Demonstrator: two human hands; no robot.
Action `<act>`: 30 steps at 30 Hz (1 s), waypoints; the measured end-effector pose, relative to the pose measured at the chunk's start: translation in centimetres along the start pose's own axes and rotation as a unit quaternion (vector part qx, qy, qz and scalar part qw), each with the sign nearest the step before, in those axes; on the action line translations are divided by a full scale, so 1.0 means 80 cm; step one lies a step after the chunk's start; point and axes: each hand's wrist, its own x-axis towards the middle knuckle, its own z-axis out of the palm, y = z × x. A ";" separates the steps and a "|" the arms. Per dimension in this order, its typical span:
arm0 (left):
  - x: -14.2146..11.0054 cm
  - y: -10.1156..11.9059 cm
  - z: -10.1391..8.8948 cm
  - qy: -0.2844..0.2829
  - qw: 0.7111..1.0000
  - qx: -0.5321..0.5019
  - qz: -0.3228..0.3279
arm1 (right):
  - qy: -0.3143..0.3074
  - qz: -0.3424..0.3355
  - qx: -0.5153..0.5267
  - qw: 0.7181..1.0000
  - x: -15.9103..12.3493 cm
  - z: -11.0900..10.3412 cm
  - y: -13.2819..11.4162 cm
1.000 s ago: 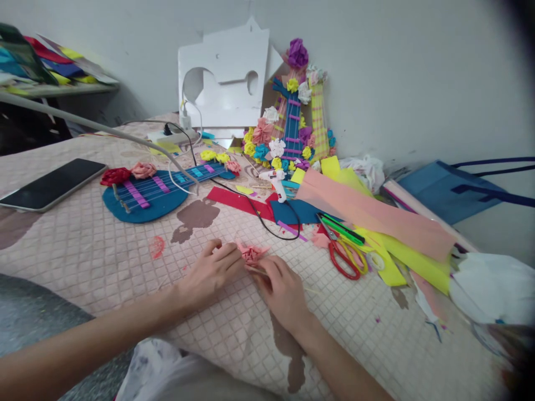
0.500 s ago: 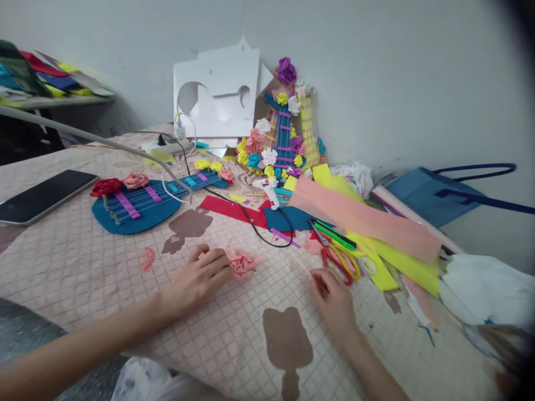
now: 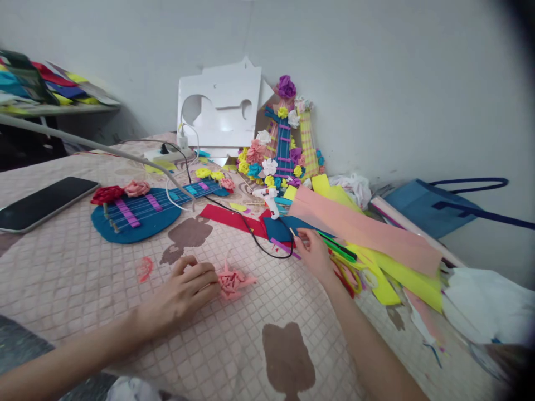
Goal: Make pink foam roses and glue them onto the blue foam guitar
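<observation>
On the quilted tablecloth, my left hand (image 3: 188, 291) rests with its fingers curled. Its fingertips are closed on the left edge of a pink crepe-paper flower (image 3: 234, 282). My right hand (image 3: 311, 250) pinches a thin, pale stick (image 3: 292, 231), whose tip points toward the glue gun. That white glue gun (image 3: 270, 200) stands just beyond, with its black cord (image 3: 267, 252) looping on the table. Beneath and behind my right hand lie a dark blue piece (image 3: 280, 227) and a green cutter (image 3: 340, 248). Scissors with yellow handles (image 3: 351, 275) are partly hidden by my right wrist.
A blue paper guitar (image 3: 142, 214) with paper roses lies left, beside a phone (image 3: 45, 203). Decorated guitars (image 3: 284, 145) lean on the wall near white boards (image 3: 217, 122). A power strip (image 3: 167, 156), a pink sheet (image 3: 363, 231) and a blue bag (image 3: 430, 206) are around.
My right hand has moved forward and left with the stick, toward the glue gun. My left hand and the pink flower have shifted slightly left. The view has tilted up a little.
</observation>
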 end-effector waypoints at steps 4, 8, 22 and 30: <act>-0.001 -0.004 0.002 0.006 1.000 0.002 0.015 | -0.013 0.002 0.017 1.000 0.068 0.041 -0.008; -0.001 -0.006 0.003 -0.003 1.000 -0.014 0.013 | -0.067 0.013 0.043 0.997 0.132 0.077 -0.016; 0.000 -0.005 -0.002 0.004 1.000 -0.022 0.012 | -0.111 0.052 0.215 0.969 0.034 -0.040 -0.085; 0.003 -0.003 -0.002 0.027 0.999 -0.004 0.029 | -0.254 -0.046 0.167 0.952 -0.078 -0.089 -0.126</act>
